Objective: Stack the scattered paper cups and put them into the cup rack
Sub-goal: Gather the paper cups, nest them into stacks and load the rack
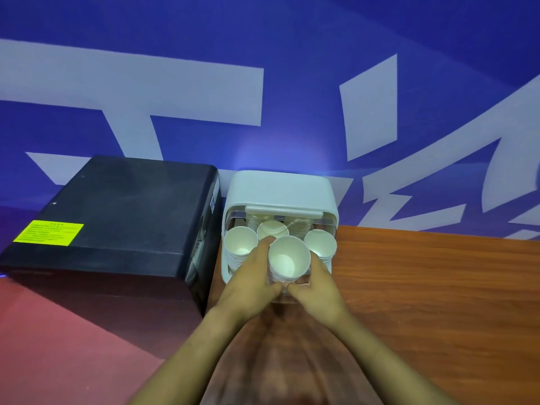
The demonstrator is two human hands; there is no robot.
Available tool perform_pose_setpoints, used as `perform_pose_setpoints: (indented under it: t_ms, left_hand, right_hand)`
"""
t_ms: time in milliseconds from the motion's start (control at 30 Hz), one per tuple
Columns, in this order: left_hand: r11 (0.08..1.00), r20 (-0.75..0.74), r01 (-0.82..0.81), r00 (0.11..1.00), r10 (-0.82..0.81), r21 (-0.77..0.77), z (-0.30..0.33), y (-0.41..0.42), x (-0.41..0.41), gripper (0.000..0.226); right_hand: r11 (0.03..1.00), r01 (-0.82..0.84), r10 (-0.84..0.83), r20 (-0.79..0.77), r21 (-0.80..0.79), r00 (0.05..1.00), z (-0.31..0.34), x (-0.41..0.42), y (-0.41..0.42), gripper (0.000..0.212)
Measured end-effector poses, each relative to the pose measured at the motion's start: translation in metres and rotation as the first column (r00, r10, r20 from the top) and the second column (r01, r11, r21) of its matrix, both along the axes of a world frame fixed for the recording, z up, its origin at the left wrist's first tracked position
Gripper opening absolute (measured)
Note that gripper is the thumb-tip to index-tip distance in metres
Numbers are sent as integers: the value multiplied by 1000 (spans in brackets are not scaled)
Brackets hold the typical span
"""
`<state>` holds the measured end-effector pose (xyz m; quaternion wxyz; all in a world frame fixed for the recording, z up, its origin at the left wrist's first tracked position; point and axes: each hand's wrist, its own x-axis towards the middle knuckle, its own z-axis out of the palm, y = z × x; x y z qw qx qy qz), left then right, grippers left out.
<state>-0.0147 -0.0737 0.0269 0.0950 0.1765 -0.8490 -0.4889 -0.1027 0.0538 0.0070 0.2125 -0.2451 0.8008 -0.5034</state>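
A stack of white paper cups [287,260] stands mouth-up at the front middle of the white cup rack [280,187]. My left hand [252,280] grips the stack from the left and my right hand [317,283] grips it from the right, thumbs meeting below it. Three more cup stacks sit in the rack: one at the left [240,244], one behind the middle [273,229], one at the right [320,244]. Further stacks lie deeper under the rack's cover, partly hidden.
A large black box [117,217] with a yellow label [48,232] stands close to the rack's left side. The wooden table [438,287] stretches to the right. A blue wall with white lettering [263,83] rises directly behind.
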Motion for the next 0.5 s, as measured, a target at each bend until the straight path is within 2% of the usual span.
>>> perform_pose_setpoints:
  t_ms: [133, 233, 400, 500]
  left_hand:
    - [1000, -2, 9, 1000, -9, -10, -11, 5, -22, 69]
    - [999, 79, 18, 997, -15, -48, -18, 4, -33, 66]
    - [968, 247, 72, 969, -10, -241, -27, -1, -41, 77]
    - [926, 278, 119, 960, -16, -357, -21, 0, -43, 70]
  right_hand:
    - [999, 41, -41, 25, 9, 999, -2, -11, 3, 61]
    - [998, 54, -56, 58, 30, 997, -7, -15, 4, 62]
    - [996, 49, -57, 107, 77, 993, -12, -21, 12, 70]
    - [990, 81, -89, 63, 114, 994, -12, -27, 19, 65]
